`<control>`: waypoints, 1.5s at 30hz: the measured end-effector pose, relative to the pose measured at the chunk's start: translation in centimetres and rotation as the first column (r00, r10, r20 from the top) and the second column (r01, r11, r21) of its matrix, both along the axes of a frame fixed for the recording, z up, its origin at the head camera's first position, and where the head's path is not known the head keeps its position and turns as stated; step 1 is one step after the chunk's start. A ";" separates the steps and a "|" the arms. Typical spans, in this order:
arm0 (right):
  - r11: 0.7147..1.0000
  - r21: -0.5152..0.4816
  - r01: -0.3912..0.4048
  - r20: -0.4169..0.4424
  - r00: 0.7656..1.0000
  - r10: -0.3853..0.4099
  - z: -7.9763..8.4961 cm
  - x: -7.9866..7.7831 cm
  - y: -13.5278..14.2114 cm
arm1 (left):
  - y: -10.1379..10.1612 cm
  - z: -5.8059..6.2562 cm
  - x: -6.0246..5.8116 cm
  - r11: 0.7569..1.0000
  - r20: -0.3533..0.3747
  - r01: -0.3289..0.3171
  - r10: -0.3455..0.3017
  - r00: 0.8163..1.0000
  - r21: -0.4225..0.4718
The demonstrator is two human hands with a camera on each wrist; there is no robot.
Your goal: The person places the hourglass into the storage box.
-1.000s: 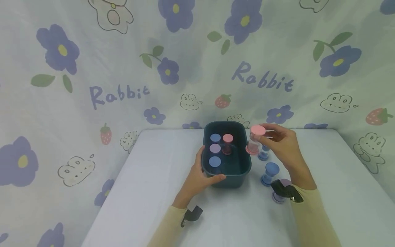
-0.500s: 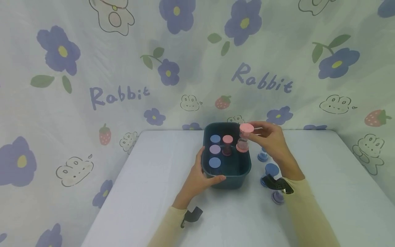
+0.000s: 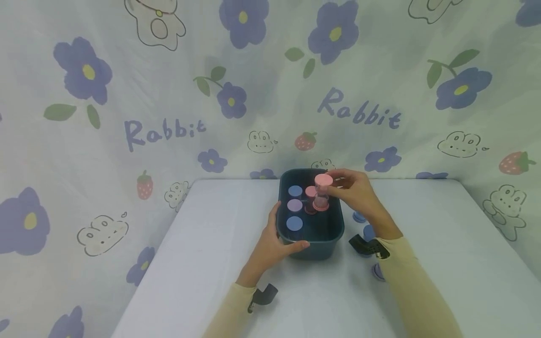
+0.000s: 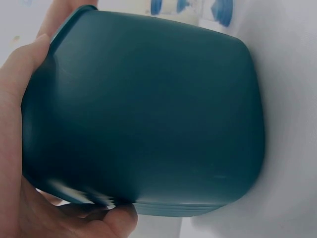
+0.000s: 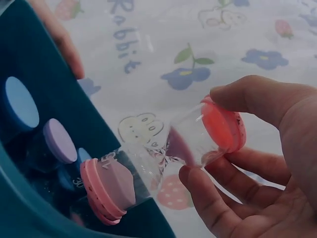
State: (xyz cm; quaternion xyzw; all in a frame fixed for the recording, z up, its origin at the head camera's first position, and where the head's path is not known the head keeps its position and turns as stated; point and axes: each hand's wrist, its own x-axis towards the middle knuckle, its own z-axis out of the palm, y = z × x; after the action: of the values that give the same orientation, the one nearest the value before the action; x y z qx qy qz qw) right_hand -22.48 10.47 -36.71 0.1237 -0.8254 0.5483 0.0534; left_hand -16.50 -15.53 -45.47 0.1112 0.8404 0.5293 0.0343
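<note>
A pink-capped hourglass [image 3: 321,199] is pinched near its top cap between the thumb and fingers of my right hand [image 3: 352,192]. It hangs upright over the dark teal plastic bin [image 3: 317,249], and pinkish sand shows in its glass in the right wrist view. Inside the bin stand a blue hourglass [image 3: 295,191], a purple hourglass [image 3: 294,205], another blue hourglass [image 3: 294,223] and a pink hourglass [image 3: 310,191], partly hidden behind the held one. My left hand [image 3: 270,244] grips the bin's near left corner, thumb along the front rim, fingers along the side [image 4: 121,220].
Right of the bin, two blue hourglasses [image 3: 359,217] and a purple hourglass [image 3: 378,271] stand on the white table [image 3: 203,263], partly covered by my right arm. A patterned curtain [image 3: 236,70] hangs behind the table.
My right hand has carried the pink hourglass leftward from beside the bin to over its inside. The left hand and the bin have stayed in place.
</note>
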 end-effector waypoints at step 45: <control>0.945 0.301 -0.131 0.137 0.986 0.093 -0.9 -2.9 -1.6 | -0.2 -0.2 -0.1 1.000 -0.008 0.016 -0.016 1.000 -0.003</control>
State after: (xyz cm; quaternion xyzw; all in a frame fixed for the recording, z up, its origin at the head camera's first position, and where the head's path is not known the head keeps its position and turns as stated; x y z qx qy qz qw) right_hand -25.37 8.82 -37.62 0.1440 -0.8942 0.4212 -0.0478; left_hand -16.60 -15.78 -45.65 0.1198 0.8403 0.5275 0.0355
